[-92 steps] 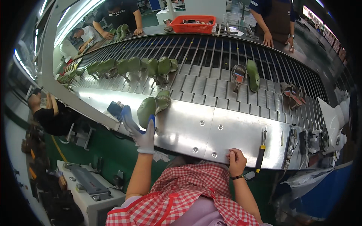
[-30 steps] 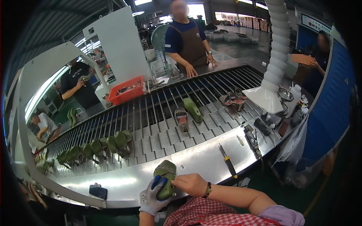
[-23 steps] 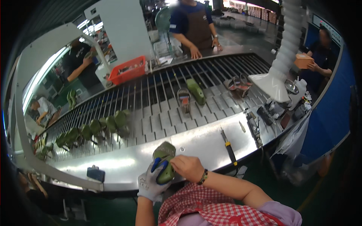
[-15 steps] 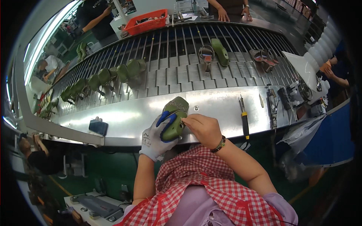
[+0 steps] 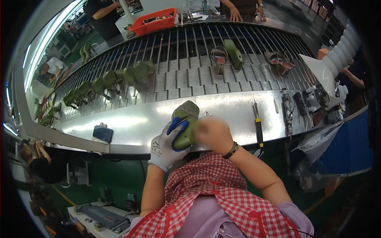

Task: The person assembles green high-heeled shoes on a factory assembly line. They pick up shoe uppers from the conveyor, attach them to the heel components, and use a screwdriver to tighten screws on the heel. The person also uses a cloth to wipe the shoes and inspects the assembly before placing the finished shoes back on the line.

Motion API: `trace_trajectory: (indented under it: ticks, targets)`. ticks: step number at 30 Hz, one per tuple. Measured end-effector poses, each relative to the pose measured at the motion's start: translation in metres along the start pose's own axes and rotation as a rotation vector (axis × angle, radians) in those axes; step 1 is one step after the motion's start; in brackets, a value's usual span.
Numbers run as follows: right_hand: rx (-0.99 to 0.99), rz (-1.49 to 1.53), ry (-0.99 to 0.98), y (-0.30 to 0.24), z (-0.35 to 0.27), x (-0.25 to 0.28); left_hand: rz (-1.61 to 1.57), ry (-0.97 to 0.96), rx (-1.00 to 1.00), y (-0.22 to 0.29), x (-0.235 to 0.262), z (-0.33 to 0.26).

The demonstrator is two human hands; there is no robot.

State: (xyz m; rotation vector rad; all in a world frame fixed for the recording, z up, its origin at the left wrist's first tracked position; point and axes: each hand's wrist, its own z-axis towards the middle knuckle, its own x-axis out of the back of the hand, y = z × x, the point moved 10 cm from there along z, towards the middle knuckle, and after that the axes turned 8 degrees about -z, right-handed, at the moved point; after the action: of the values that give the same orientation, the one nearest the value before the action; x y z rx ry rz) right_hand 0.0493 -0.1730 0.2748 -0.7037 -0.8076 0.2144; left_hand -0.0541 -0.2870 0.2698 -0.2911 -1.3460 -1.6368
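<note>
A green shoe last with a glittery strap across its upper end is gripped in my left hand, which wears a white glove with blue fingertips. The last is tilted over the near edge of the metal worktop. Bare and smeared by motion, my right hand is at the right side of the last. Its fingers are too blurred to show what they hold, if anything. To its right on the worktop lies a soldering iron with a yellow and black handle.
Beyond the worktop a slatted metal conveyor carries green lasts, a last lying loose and strappy sandals. A phone lies at left, a power screwdriver-like tool at right. A white duct hood, red basket and co-workers surround the line.
My right hand has blurred beside the last and shifted slightly. My left hand and the last have moved a little to the right. Items on the conveyor have moved slightly rightward.
</note>
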Motion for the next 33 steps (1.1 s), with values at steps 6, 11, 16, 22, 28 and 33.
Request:
trace_trajectory:
  ticks: [6, 11, 16, 22, 28, 33]
  targets:
    - [-0.486, 0.605, -0.191, 0.053, -0.016, -0.041, 0.048, -0.037, 0.011, 0.005, 0.002, 0.001]
    - [-0.766, 1.043, -0.092, 0.080, -0.030, -0.045, -0.475, 0.095, 0.376, -0.065, -0.006, -0.027]
    - [-0.572, 0.627, 0.220, 0.100, -0.033, 0.011, -1.741, 0.416, 0.750, -0.109, -0.039, -0.065]
    - [-0.225, 0.024, 0.406, 0.042, 0.000, 0.066, -2.225, 0.481, 0.836, -0.050, -0.063, -0.070]
    - [-0.008, -0.203, 0.446, 0.001, 0.017, 0.083, -2.335, 0.324, 0.773, -0.012, -0.074, -0.061]
    - [0.096, -0.281, 0.442, -0.022, 0.011, 0.089, -2.362, 0.309, 0.803, -0.010, -0.077, -0.066]
